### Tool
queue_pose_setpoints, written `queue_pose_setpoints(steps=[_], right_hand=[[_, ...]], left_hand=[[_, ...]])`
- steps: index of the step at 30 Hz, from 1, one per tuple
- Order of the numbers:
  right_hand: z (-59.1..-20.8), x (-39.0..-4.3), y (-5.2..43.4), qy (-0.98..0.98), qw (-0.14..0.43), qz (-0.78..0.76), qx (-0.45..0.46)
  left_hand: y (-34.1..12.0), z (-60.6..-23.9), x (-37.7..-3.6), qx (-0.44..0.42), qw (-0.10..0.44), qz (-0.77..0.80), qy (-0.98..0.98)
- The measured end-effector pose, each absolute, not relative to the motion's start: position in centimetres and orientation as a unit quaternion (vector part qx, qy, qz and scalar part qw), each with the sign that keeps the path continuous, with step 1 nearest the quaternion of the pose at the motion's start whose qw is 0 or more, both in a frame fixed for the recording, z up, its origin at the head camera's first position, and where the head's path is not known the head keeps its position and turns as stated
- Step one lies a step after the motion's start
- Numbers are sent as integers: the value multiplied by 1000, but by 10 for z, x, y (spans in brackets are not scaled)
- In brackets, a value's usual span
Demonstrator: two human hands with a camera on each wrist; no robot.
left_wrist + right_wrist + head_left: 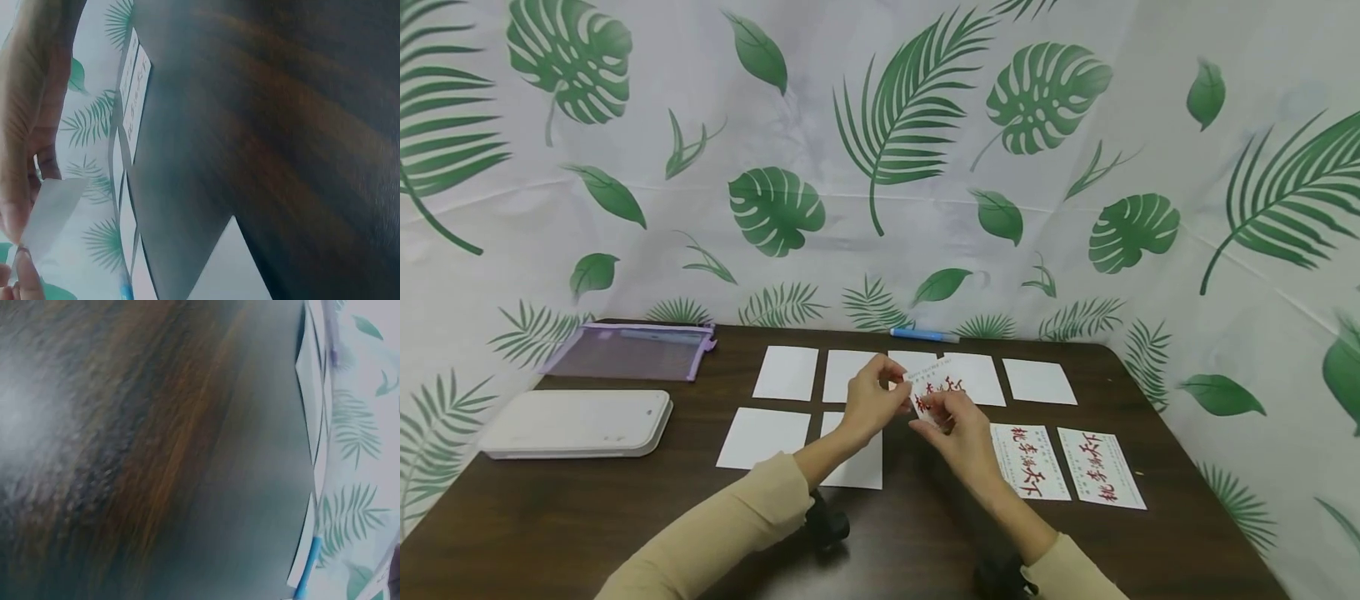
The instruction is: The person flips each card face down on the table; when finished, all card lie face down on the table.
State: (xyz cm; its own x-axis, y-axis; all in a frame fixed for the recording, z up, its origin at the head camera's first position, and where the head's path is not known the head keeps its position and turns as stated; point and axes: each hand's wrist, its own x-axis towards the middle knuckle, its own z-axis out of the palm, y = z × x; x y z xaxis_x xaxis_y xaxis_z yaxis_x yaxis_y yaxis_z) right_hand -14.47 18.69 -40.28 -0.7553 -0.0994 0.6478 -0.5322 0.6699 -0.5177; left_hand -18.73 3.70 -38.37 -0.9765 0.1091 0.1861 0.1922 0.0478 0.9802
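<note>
In the head view, a small white card (922, 385) with red brush-style characters and fine print is held up over the middle of the table. My left hand (874, 402) pinches its left edge between thumb and fingers. At its lower right side, my right hand (964, 437) grips it, the fingers covering part of the red writing. The left wrist view shows the pale back of this card (55, 209) between fingertips. Only a corner of the card (375, 584) enters the right wrist view.
Several blank white cards (786, 373) lie in two rows, partly behind my hands. Two cards with red writing (1032, 463) lie at right. A blue marker (923, 335) rests by the back edge. At left are a purple mesh pouch (632, 352) and a white case (576, 423).
</note>
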Motion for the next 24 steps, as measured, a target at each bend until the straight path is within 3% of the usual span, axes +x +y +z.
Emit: queue_pose_setpoints(steps=[9, 14, 19, 24], right_hand=[[-398, -146, 193, -830, 405, 300, 238], [-389, -149, 199, -819, 425, 318, 217], [-385, -152, 205, -826, 396, 379, 133], [-388, -151, 212, -824, 318, 467, 49]], left_hand=[[46, -373, -179, -118, 15, -739, -663], [47, -369, -175, -146, 50, -736, -659], [39, -383, -179, -100, 105, -709, -690], [29, -404, -181, -39, 87, -690, -718]])
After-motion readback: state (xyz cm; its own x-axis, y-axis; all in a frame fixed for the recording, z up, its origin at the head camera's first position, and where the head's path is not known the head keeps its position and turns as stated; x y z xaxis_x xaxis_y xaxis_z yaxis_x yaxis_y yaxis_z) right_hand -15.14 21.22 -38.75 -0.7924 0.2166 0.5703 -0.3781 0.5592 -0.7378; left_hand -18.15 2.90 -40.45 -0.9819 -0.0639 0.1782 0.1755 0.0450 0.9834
